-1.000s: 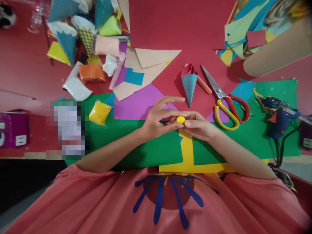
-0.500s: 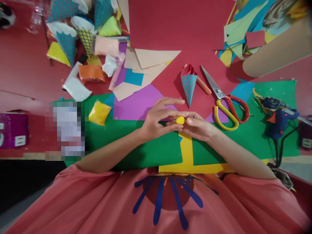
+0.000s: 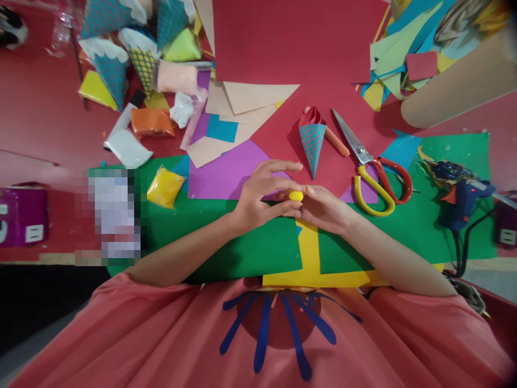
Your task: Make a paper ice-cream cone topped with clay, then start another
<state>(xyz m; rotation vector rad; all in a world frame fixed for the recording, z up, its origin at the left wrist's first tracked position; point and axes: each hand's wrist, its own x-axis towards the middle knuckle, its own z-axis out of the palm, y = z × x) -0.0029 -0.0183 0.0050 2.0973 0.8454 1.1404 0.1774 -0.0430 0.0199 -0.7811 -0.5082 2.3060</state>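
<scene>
A small ball of soft yellow clay (image 3: 296, 196) sits between my two hands above the green sheet. My left hand (image 3: 262, 194) pinches it between thumb and a fingertip, with the forefinger raised. From the other side my right hand (image 3: 323, 209) curls around it, thumb close beside the ball and fingers partly hidden behind my left fingertips. Just beyond the hands lies a blue-and-red patterned paper cone (image 3: 312, 145) with red folded paper in its mouth. Large scissors (image 3: 365, 159) with one yellow and one red handle lie to its right.
A yellow clay packet (image 3: 165, 187) lies left on the green sheet (image 3: 242, 248). A blue glue gun (image 3: 460, 202) is at right. Several patterned cones (image 3: 109, 67) and clay packets fill the back left. Paper scraps (image 3: 404, 48) and a cardboard tube (image 3: 460, 81) are back right.
The yellow ball has shifted slightly left and up and now looks flatter from above. My left thumb and right thumb have moved slightly around it.
</scene>
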